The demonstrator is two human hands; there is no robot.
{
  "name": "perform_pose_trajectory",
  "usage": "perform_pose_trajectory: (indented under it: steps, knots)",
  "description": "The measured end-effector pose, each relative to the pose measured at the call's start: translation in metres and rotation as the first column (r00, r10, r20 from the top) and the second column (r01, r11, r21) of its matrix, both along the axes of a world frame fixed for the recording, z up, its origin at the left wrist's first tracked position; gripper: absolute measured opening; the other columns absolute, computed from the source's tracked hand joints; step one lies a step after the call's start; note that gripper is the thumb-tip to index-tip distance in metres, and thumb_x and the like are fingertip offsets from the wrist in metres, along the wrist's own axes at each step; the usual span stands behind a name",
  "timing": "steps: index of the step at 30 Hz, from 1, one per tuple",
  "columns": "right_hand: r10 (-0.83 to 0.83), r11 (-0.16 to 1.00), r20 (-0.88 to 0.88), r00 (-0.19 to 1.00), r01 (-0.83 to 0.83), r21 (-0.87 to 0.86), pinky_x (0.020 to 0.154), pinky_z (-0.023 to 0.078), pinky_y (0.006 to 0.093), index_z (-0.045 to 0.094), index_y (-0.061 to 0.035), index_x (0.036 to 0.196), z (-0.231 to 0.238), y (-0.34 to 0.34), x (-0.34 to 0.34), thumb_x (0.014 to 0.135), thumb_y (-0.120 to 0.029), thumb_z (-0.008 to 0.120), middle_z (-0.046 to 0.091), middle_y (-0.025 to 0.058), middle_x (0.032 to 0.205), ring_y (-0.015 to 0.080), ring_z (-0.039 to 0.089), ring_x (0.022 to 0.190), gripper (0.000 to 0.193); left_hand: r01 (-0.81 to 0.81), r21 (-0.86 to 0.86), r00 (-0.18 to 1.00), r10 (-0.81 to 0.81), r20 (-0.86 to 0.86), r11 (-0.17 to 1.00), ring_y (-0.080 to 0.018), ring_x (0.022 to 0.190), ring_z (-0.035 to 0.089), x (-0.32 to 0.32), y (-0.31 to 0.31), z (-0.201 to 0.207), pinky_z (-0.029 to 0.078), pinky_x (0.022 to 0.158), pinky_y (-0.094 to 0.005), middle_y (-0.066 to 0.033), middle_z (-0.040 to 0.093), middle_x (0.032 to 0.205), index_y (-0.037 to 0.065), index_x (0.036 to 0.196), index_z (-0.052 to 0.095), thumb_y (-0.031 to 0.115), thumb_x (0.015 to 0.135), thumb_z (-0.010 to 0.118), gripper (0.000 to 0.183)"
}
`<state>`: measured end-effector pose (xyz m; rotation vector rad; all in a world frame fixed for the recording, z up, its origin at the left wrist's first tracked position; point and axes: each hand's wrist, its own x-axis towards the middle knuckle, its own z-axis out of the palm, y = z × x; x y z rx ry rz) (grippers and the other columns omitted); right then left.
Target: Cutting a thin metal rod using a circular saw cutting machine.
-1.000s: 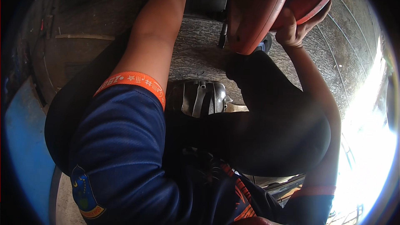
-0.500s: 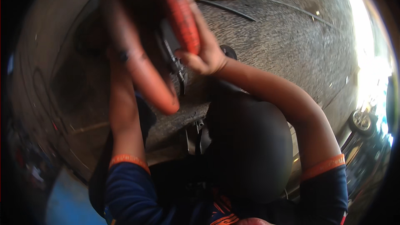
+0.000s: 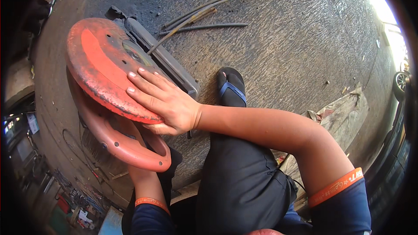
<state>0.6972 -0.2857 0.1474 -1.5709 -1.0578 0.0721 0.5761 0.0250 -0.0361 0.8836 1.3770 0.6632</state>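
A cut-off saw stands on the ground left of centre, with a scuffed red disc-shaped guard [image 3: 102, 67] and a red loop handle [image 3: 135, 150]. My right hand [image 3: 167, 104] lies on the guard's near right part, fingers stretched flat over its face and the thumb at its lower rim. My left forearm [image 3: 148, 185] reaches up behind the handle. The left hand itself is hidden behind the handle and guard, so its fingers do not show. Along the guard's far right side runs the saw's dark metal base [image 3: 163, 58].
Several thin metal rods [image 3: 204, 19] lie on the rough ground beyond the saw. My sandalled foot [image 3: 231, 88] is right of the base. A dirty cloth sheet [image 3: 337, 124] lies to the right. Tools and clutter [image 3: 85, 204] are at the lower left; a wheel [image 3: 400, 85] is far right.
The red guard and handle, blurred before, are now sharp and lie further left and lower in view. My right hand has gone from the guard's edge to flat on its face.
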Motion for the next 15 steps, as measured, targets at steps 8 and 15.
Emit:
perform_pose_trajectory:
  steps: [8, 15]
  knots:
    - [0.0, 0.999, 0.01, 1.0, -0.001, 0.036, 0.108, 0.024, 0.053, 0.032, -0.004, 0.143, -0.001, 0.0, 0.001, 0.081, -0.04, 0.058, 0.025, 0.0241, 0.149, 0.0454, 0.025, 0.136, 0.076, -0.1, -0.087, 0.992, 0.106, 0.071, 0.991, -0.0191, 0.108, 0.059, -0.016, 0.014, 0.005, 0.052, 0.085, -0.0354, -0.0052, 0.059, 0.121, 0.012, 0.118, 0.057, 0.039, 0.092, 0.052, 0.038]
    - [0.02, 1.0, 0.084, 0.996, -0.021, 0.008, 0.111, 0.024, 0.048, 0.03, 0.0033, 0.141, -0.001, -0.001, 0.006, 0.08, -0.037, 0.062, 0.026, 0.0292, 0.145, 0.046, 0.025, 0.135, 0.079, -0.248, -0.179, 0.963, 0.262, 0.06, 0.952, -0.0183, 0.107, 0.06, -0.065, 0.045, -0.001, 0.052, 0.085, -0.0348, -0.0037, 0.06, 0.118, 0.013, 0.115, 0.059, 0.04, 0.094, 0.049, 0.036]
